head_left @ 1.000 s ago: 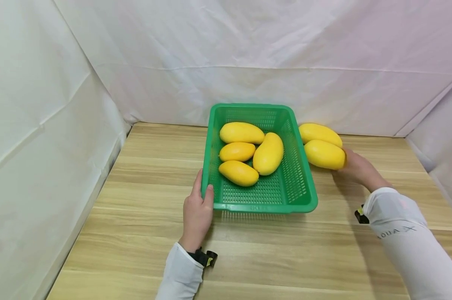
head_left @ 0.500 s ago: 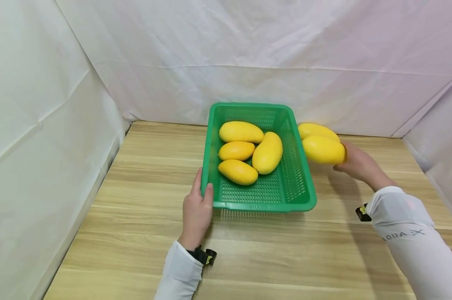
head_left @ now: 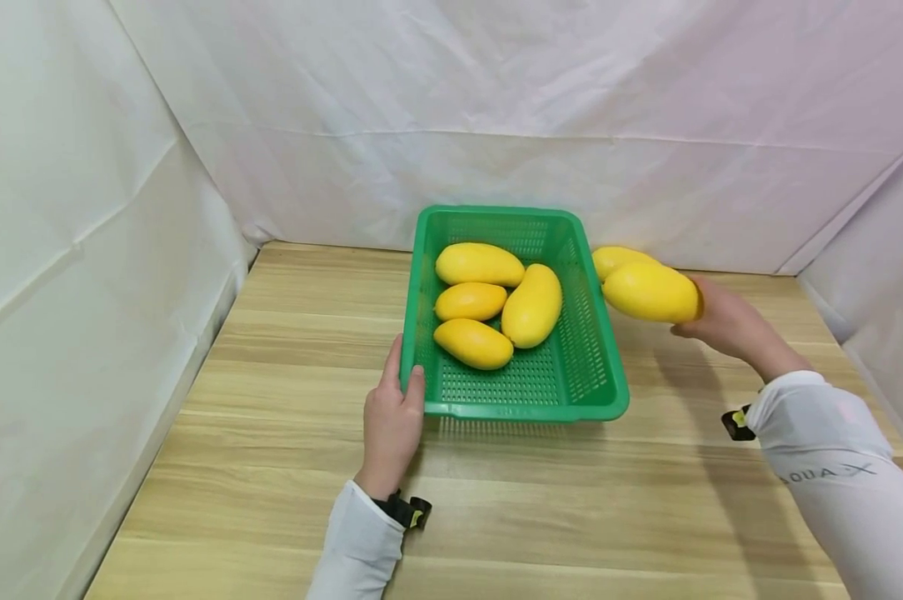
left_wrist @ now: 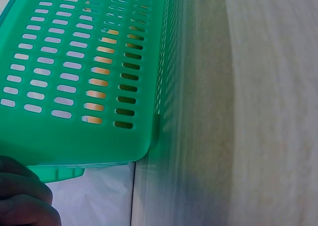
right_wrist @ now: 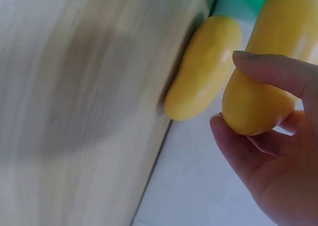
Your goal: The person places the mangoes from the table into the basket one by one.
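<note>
My right hand (head_left: 732,325) grips one end of a yellow mango (head_left: 652,292), thumb on one side and fingers round the other. In the right wrist view this mango (right_wrist: 263,97) is raised off the wooden table. Another mango (right_wrist: 203,67) lies on the table behind it, partly covered in the head view. At the near left corner of a green plastic basket (head_left: 522,412), my left hand (head_left: 393,425) holds the rim, its thumb over the edge. Inside the basket lie several mangoes, among them a curved one (head_left: 532,307) and a small orange-yellow one (head_left: 470,301).
The wood-grain table (head_left: 286,400) ends at a white cloth (head_left: 511,125) hung behind it, close to the basket's far side. More white sheeting (head_left: 84,250) stands at the left, and another sheet (head_left: 864,283) at the right.
My right hand has lifted the nearer mango off the table and moved slightly up and to the right, covering more of the one behind. The left hand keeps its hold on the basket.
</note>
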The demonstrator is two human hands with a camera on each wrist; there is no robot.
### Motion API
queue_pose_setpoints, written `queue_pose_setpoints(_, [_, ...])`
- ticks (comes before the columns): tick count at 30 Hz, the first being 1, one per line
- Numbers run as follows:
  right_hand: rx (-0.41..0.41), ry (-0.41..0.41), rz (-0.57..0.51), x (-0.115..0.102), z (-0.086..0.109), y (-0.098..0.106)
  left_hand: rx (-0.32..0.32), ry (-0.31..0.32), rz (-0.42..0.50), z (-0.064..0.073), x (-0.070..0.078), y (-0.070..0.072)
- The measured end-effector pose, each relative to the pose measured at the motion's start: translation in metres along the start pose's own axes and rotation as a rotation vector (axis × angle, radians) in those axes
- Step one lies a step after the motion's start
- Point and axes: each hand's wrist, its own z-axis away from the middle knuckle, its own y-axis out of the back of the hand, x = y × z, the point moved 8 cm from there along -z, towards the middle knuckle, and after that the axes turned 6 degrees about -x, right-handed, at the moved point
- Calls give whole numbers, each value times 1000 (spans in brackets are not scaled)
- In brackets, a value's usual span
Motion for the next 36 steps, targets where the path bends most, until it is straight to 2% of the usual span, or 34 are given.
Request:
queue_pose_setpoints(6, [5, 18, 2, -18, 0, 8, -4, 2, 5, 0, 0, 0])
queue_pose_setpoints(24, [-2, 168, 100, -101, 0, 8, -7, 9, 4, -1, -1, 0])
queue_pose_setpoints(30, [-28, 187, 107, -121, 0, 4, -8, 3, -1, -2, 0, 0])
queue_pose_setpoints(36, [-83, 216, 128, -139, -4, -10, -2, 7, 1, 0, 1, 1])
